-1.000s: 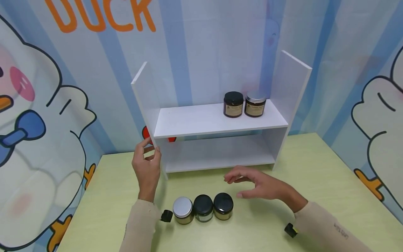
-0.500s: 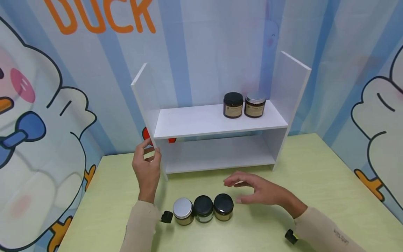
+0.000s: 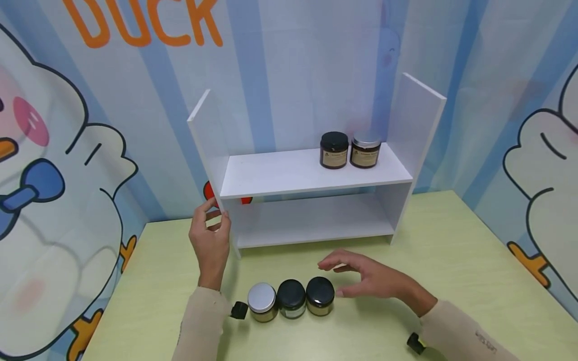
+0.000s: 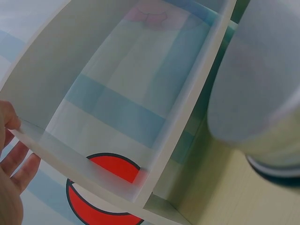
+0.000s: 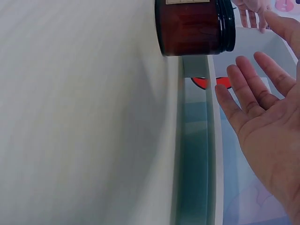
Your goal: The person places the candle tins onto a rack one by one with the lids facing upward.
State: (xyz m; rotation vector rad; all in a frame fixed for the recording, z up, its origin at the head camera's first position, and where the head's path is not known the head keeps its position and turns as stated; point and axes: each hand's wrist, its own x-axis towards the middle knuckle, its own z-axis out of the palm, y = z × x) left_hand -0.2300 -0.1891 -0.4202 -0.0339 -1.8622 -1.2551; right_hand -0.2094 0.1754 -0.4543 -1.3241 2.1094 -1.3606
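My left hand pinches the left side panel of a white two-tier shelf; in the left wrist view its thumb and fingers lie at the panel's edge. Before the shelf, a silver-lidded jar and two black-lidded jars, the middle one and the right one, stand in a row. Just right of the row hovers my right hand, fingers extended and thumb apart, holding nothing. The right wrist view shows its open palm near an amber glass jar.
On the upper board, towards its right end, stand a black-lidded jar and a silver-lidded jar with tan labels. The pale green table carries the shelf. Behind it hangs a striped blue cloth with cartoon ducks.
My right hand has come down and slightly left, closer to the rightmost jar of the front row. My left hand stays on the side panel, and the jars have not moved.
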